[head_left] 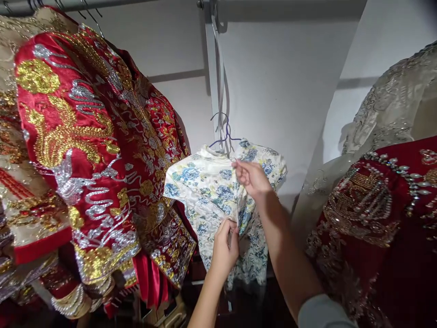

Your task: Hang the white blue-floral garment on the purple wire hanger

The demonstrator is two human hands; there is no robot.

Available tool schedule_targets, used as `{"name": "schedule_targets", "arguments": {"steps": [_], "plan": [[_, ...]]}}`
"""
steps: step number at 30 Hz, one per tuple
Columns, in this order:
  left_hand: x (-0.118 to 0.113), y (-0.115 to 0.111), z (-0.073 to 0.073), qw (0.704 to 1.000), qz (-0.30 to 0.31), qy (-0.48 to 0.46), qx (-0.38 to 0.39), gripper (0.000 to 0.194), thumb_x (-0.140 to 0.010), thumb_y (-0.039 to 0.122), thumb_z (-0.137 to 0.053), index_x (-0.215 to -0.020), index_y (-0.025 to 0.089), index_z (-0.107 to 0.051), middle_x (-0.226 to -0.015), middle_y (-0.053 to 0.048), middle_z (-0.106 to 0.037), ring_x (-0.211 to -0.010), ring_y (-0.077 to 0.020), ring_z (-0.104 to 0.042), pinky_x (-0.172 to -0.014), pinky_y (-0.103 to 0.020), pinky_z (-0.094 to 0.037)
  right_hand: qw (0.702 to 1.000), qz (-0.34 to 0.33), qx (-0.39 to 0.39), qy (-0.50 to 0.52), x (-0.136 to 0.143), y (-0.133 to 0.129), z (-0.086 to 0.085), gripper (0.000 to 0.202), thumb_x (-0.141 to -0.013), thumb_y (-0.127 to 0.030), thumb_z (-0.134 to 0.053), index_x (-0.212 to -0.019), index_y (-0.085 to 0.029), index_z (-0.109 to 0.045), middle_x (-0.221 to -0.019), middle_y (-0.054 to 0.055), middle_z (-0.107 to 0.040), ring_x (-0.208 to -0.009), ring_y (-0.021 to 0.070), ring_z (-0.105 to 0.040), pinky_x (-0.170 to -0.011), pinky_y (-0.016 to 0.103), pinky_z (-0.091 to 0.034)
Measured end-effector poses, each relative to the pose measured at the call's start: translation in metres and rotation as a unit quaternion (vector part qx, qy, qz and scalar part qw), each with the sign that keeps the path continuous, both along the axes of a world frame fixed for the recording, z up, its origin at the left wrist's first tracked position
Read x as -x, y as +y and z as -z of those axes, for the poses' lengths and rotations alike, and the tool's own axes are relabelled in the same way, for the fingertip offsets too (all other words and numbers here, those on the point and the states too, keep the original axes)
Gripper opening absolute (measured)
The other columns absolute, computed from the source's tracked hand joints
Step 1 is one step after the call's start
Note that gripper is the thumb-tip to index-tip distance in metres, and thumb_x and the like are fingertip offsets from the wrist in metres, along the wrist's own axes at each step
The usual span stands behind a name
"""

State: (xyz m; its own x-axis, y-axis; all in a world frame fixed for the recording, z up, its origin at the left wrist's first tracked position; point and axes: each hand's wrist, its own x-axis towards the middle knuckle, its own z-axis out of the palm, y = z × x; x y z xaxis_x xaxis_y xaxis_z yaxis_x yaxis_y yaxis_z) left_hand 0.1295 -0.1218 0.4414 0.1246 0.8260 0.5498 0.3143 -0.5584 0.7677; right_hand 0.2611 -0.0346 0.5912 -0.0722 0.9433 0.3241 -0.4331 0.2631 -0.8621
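In the middle of the head view a white dress with blue flowers (218, 191) hangs on a purple hanger (228, 133). An open seam runs down it, which looks like a zipper (236, 200). My right hand (251, 176) pinches near the top of this seam, just below the collar, its fingertips curled together. Lower down, my left hand (226, 241) grips the fabric edge at the seam between thumb and fingers. The small part under my right fingertips is too small to make out.
A red jacket embroidered in gold and silver (102, 136) hangs close on the left, under a metal rail (112, 3). To the right are a beaded dark red gown (362, 214) and a whitish lace gown (392, 100). Behind stands a pale wall (280, 82).
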Motion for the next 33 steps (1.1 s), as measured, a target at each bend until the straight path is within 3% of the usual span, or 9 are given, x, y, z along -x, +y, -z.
{"name": "schedule_targets", "arguments": {"steps": [4, 7, 9, 11, 16, 20, 26, 29, 33], "plan": [[0.005, 0.004, 0.008, 1.0, -0.003, 0.02, 0.007, 0.022, -0.099, 0.026, -0.042, -0.078, 0.02, -0.048, -0.077, -0.002, -0.048, -0.074, -0.0168, -0.048, -0.07, -0.026, -0.036, 0.999, 0.021, -0.003, 0.037, 0.005, 0.034, -0.037, 0.022, -0.08, -0.033, -0.072, -0.073, -0.014, -0.063, -0.051, -0.005, -0.052, -0.039, 0.0033, -0.039, -0.035, 0.017, -0.023], [0.013, 0.009, 0.006, 1.0, -0.002, 0.022, 0.012, 0.023, -0.098, 0.029, -0.045, -0.079, 0.019, -0.053, -0.078, -0.003, -0.053, -0.075, -0.0176, -0.051, -0.071, -0.027, -0.038, 1.0, 0.025, -0.011, 0.008, 0.008, 0.03, -0.04, 0.025, -0.079, -0.036, -0.072, -0.073, -0.014, -0.063, -0.049, -0.004, -0.053, -0.038, 0.0042, -0.041, -0.036, 0.016, -0.026], [0.02, 0.013, -0.009, 1.0, 0.004, 0.01, -0.004, 0.021, -0.099, 0.03, -0.047, -0.086, 0.019, -0.059, -0.085, -0.005, -0.059, -0.083, -0.0191, -0.056, -0.077, -0.028, -0.041, 0.999, 0.028, -0.036, -0.01, 0.01, 0.021, -0.036, 0.027, -0.078, -0.04, -0.073, -0.074, -0.015, -0.064, -0.049, -0.004, -0.054, -0.039, 0.0053, -0.044, -0.037, 0.016, -0.03], [0.027, 0.02, -0.038, 0.999, -0.001, -0.023, -0.044, 0.019, -0.099, 0.03, -0.048, -0.104, 0.019, -0.063, -0.094, -0.007, -0.064, -0.09, -0.0199, -0.059, -0.082, -0.03, -0.044, 0.998, 0.035, -0.056, -0.019, 0.011, 0.012, -0.032, 0.027, -0.078, -0.041, -0.073, -0.074, -0.015, -0.065, -0.048, -0.004, -0.054, -0.039, 0.0058, -0.044, -0.038, 0.016, -0.031], [0.034, 0.058, -0.142, 0.979, -0.021, -0.088, -0.182, 0.041, -0.1, 0.03, -0.047, -0.141, 0.023, -0.05, -0.088, -0.004, -0.064, -0.076, -0.0162, -0.059, -0.071, -0.028, -0.046, 0.993, 0.063, -0.083, -0.047, 0.016, -0.004, -0.038, 0.025, -0.081, -0.037, -0.068, -0.069, -0.016, -0.063, -0.046, -0.004, -0.053, -0.038, 0.0062, -0.042, -0.038, 0.017, -0.03], [0.027, 0.088, -0.192, 0.976, 0.026, 0.004, -0.217, 0.024, -0.098, 0.031, -0.052, -0.111, 0.019, -0.069, -0.082, -0.003, -0.066, -0.073, -0.0152, -0.058, -0.07, -0.027, -0.045, 0.991, 0.073, -0.106, -0.038, 0.02, -0.011, -0.045, 0.025, -0.081, -0.034, -0.067, -0.064, -0.017, -0.059, -0.042, -0.007, -0.043, -0.036, 0.0054, -0.033, -0.037, 0.019, -0.025], [0.02, 0.093, -0.201, 0.965, -0.002, 0.004, -0.263, 0.023, -0.097, 0.032, -0.054, -0.082, 0.018, -0.064, -0.068, 0.001, -0.057, -0.063, -0.0124, -0.05, -0.062, -0.025, -0.038, 0.98, 0.126, -0.13, -0.083, 0.023, 0.0, -0.034, 0.023, -0.08, -0.03, -0.062, -0.06, -0.018, -0.059, -0.039, -0.007, -0.04, -0.035, 0.0061, -0.033, -0.038, 0.02, -0.023], [0.029, 0.094, -0.206, 0.949, -0.062, -0.09, -0.295, 0.022, -0.098, 0.031, -0.053, -0.083, 0.018, -0.062, -0.069, 0.001, -0.055, -0.064, -0.0119, -0.048, -0.062, -0.024, -0.037, 0.969, 0.133, -0.085, -0.19, 0.021, 0.0, -0.009, 0.024, -0.077, -0.029, -0.062, -0.055, -0.018, -0.06, -0.038, -0.006, -0.042, -0.035, 0.0076, -0.035, -0.038, 0.022, -0.024], [0.066, 0.104, -0.205, 0.916, -0.145, -0.23, -0.295, 0.02, -0.095, 0.027, -0.057, -0.078, 0.016, -0.061, -0.075, 0.0, -0.057, -0.071, -0.0119, -0.051, -0.067, -0.023, -0.039, 0.981, 0.087, -0.038, -0.17, 0.018, -0.021, 0.029, 0.027, -0.077, -0.031, -0.06, -0.053, -0.02, -0.058, -0.037, -0.007, -0.038, -0.038, 0.0094, -0.035, -0.043, 0.024, -0.031]]}}
